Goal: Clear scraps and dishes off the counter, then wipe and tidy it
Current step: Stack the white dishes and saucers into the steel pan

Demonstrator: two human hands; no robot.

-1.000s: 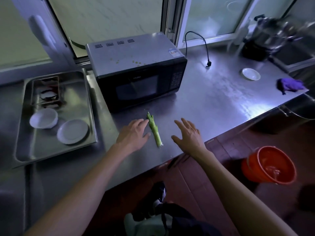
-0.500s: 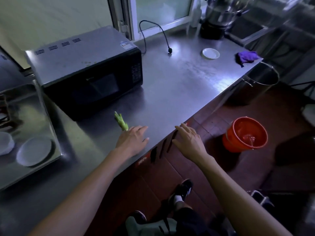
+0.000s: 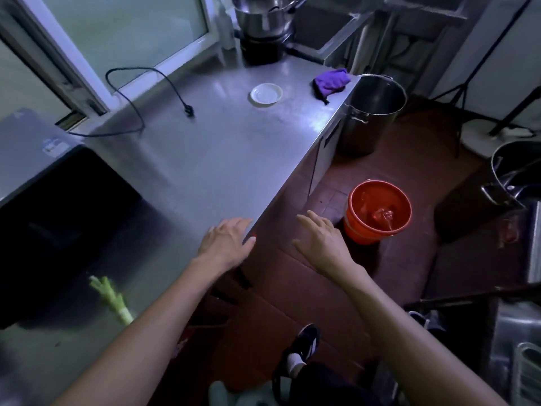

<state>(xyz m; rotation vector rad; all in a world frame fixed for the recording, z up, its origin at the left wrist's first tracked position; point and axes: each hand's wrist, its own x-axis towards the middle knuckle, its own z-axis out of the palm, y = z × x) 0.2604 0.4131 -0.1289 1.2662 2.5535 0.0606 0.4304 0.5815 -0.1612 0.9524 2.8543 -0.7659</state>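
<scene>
- A person stands at a long steel counter [image 3: 222, 159], seen from above their own arms; both forearms reach forward, bare.
- The left hand [image 3: 227, 241] lies flat at the counter's near edge, fingers straight and relaxed, grasping nothing; it looks placed there to steady the body, though that is only my reading.
- The right hand [image 3: 320, 238] hovers past the edge, above the red floor, fingers loosely spread and released, holding nothing; it points toward an orange bucket [image 3: 379, 210] on the floor to the right, which seems a likely place for scraps.
- The green vegetable scrap [image 3: 112, 298] lies on the counter at near left, beside the left forearm and in front of a black microwave [image 3: 44, 200]; neither hand touches it.
- Far along the counter sits a small white dish [image 3: 265, 94]; just right of it, near the corner, a crumpled purple cloth [image 3: 332, 82], handy for wiping later.
- A loose black power cord [image 3: 137, 92] loops across the far left of the counter, unplugged.
- A tall steel pot [image 3: 371, 112] stands on the floor against the counter's far end.
- Judging by this, clearing has barely started; scrap and dish remain, and wiping is not yet begun.
</scene>
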